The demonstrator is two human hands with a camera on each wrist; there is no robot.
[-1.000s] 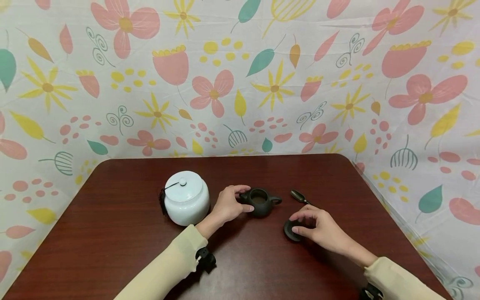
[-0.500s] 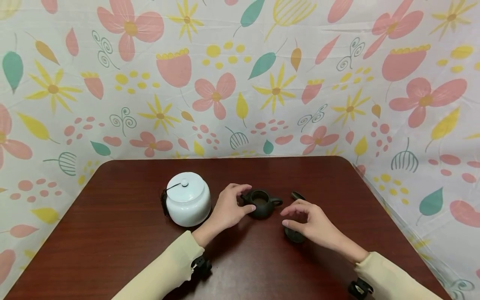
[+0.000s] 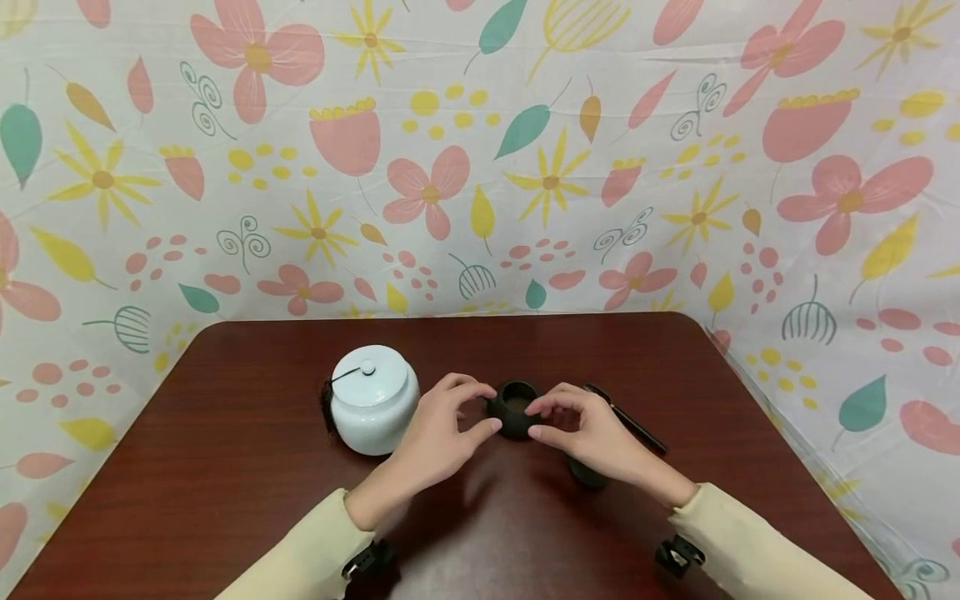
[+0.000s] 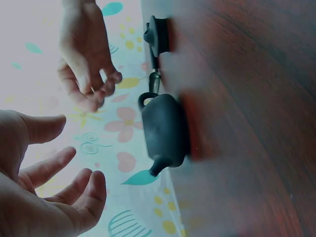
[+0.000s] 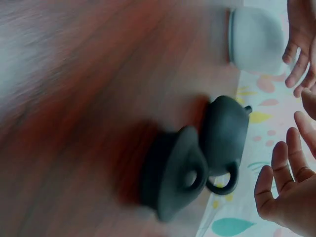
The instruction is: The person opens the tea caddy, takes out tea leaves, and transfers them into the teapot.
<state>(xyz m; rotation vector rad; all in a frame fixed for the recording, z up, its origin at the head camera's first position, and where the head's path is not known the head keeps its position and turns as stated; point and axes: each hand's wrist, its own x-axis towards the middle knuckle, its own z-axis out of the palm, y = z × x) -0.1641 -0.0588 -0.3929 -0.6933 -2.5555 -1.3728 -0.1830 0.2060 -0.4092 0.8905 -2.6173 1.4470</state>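
Observation:
A small dark teapot (image 3: 516, 421) without its lid stands upright on the table, its spout towards the left. My left hand (image 3: 438, 429) is at its spout side in the head view, fingers loosely curved. My right hand (image 3: 592, 433) overlaps the handle side, thumb and fingers apart. Both wrist views show the hands raised above the teapot (image 4: 165, 131), holding nothing. The teapot's dark lid (image 5: 168, 180) lies knob up on the table, partly hidden under the right hand in the head view. Behind that hand lies a dark tea scoop (image 3: 637, 427).
A white lidded jar (image 3: 375, 404) with a black tassel (image 3: 327, 406) stands left of the left hand. The brown table (image 3: 247, 467) ends at a flowered cloth (image 3: 480, 167) behind and at the sides.
My left hand has drawn back from the teapot's spout. The right hand has moved left from the lid to the teapot's handle side, uncovering more of the tea scoop.

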